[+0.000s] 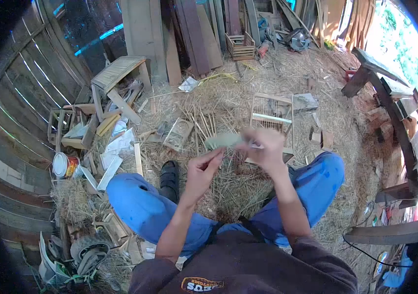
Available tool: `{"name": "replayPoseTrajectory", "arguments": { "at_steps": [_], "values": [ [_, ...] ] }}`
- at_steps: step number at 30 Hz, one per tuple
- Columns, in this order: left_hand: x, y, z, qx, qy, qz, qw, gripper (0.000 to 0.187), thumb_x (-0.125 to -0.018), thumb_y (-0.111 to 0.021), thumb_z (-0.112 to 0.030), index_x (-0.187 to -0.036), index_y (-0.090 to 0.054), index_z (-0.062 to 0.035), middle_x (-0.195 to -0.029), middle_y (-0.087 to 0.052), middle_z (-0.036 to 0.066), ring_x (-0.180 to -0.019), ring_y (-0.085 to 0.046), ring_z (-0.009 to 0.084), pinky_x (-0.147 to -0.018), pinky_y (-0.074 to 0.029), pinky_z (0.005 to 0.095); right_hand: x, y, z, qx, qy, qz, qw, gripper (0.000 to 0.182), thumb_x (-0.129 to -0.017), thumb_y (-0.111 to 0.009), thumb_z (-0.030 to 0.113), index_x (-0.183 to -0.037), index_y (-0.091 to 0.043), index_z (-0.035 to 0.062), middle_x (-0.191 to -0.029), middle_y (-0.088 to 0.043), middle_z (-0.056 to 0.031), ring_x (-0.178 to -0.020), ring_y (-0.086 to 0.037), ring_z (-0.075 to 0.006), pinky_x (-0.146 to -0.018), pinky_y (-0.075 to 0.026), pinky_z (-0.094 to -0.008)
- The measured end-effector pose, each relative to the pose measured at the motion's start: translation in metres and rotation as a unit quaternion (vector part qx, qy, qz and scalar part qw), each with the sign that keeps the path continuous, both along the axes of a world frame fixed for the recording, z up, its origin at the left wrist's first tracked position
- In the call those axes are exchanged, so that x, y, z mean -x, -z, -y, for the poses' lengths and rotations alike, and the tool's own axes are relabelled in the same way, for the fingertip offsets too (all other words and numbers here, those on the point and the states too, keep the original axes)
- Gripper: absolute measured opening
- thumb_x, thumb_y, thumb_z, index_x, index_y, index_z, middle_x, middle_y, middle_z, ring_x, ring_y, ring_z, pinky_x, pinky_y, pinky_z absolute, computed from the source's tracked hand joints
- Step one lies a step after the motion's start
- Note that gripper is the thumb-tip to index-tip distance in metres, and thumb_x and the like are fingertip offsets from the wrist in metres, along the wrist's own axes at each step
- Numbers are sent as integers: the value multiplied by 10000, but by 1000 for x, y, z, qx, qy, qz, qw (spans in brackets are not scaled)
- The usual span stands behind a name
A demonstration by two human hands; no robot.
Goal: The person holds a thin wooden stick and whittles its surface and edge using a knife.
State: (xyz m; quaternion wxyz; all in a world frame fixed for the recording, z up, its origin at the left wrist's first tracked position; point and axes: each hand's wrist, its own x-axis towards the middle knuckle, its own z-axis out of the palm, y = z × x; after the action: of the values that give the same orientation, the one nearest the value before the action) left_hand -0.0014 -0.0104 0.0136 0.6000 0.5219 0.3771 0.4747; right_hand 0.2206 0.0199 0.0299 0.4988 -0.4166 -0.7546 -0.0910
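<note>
Over the straw-covered brown floor (pixel 240 188), a long, flat, pale green strip (pixel 223 140) is up in the air. The bare left hand (pixel 201 170) pinches its low edge. The bare right hand (pixel 267 146) is at its other end, too blurry to tell how it grips. Beyond sits a wooden frame with thin bars (pixel 271 118).

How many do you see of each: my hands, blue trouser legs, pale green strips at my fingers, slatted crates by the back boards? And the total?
Left hand and right hand: 2
Blue trouser legs: 2
Pale green strip: 1
Slatted crate: 1
Total: 6
</note>
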Motion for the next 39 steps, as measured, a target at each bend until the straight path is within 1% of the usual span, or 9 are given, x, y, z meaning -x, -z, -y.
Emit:
{"name": "replayPoseTrajectory", "arguments": {
  "at_steps": [2,9,12,15,18,22,25,28,39],
  "values": [
    [2,7,9,-25,20,-20,999,332,-1003,-638,-128,-1312,-651,-11,-970,-684,-39,-696,-460,-19,-573,-347,178,-23,-22,0,143,154,-192,959,287,-810,-824,279,-956,-742,46,-748,-704,-90,-607,-668,-211,-547,-494,-326],
    [-1,11,1,3,-60,70,996,234,-1011,-628,-152,-1196,-682,-19,-931,-672,-15,-712,-496,-2,-613,-391,180,-4,-6,9,90,102,-134,982,305,-824,-814,270,-984,-735,23,-783,-721,-118,-637,-692,-233,-571,-519,-345],
    [-8,15,-4,-31,-131,53,989,162,-1020,-602,-138,-1094,-686,-20,-804,-622,-16,-610,-469,24,-502,-342,212,13,-5,9,118,9,-60,991,324,-808,-816,317,-989,-722,64,-795,-713,-118,-652,-687,-276,-577,-521,-367],
    [-9,9,-2,-39,-121,-16,992,179,-1016,-603,-125,-1128,-692,-16,-820,-633,-23,-642,-486,23,-525,-354,207,26,-4,10,112,-47,-16,992,354,-797,-819,335,-1001,-723,62,-749,-693,-104,-614,-672,-250,-573,-514,-352],
    [-10,16,-4,-46,-107,-29,993,186,-1004,-609,-83,-1143,-694,7,-880,-692,20,-764,-607,55,-670,-477,212,31,2,11,150,-68,-6,986,388,-778,-821,369,-1002,-726,67,-779,-710,-100,-635,-680,-270,-586,-518,-358],
    [-14,23,-8,-47,-102,27,993,164,-994,-606,-46,-1097,-715,21,-875,-695,-1,-773,-614,63,-677,-490,227,32,0,10,128,-71,-22,989,394,-736,-848,362,-978,-736,71,-785,-717,-95,-644,-686,-263,-585,-516,-351],
    [-13,19,-5,-48,-99,-8,994,177,-997,-632,-120,-1080,-730,1,-768,-622,-55,-628,-479,10,-547,-364,210,25,-4,7,100,-65,-2,993,404,-693,-875,356,-948,-744,72,-778,-718,-89,-649,-691,-258,-583,-515,-344],
    [-9,17,-5,-43,-82,-35,995,133,-966,-632,-36,-1031,-734,20,-799,-661,-32,-716,-557,31,-631,-427,214,21,-6,6,90,-54,7,994,419,-651,-898,349,-926,-749,71,-773,-720,-84,-649,-693,-254,-584,-516,-339],
    [-11,11,-9,-28,-84,0,996,166,-972,-670,-106,-1062,-741,14,-786,-628,-44,-698,-520,17,-606,-399,205,7,-1,-3,38,0,43,998,432,-624,-906,375,-899,-739,87,-759,-722,-52,-616,-673,-207,-561,-481,-327]
  ]
}}
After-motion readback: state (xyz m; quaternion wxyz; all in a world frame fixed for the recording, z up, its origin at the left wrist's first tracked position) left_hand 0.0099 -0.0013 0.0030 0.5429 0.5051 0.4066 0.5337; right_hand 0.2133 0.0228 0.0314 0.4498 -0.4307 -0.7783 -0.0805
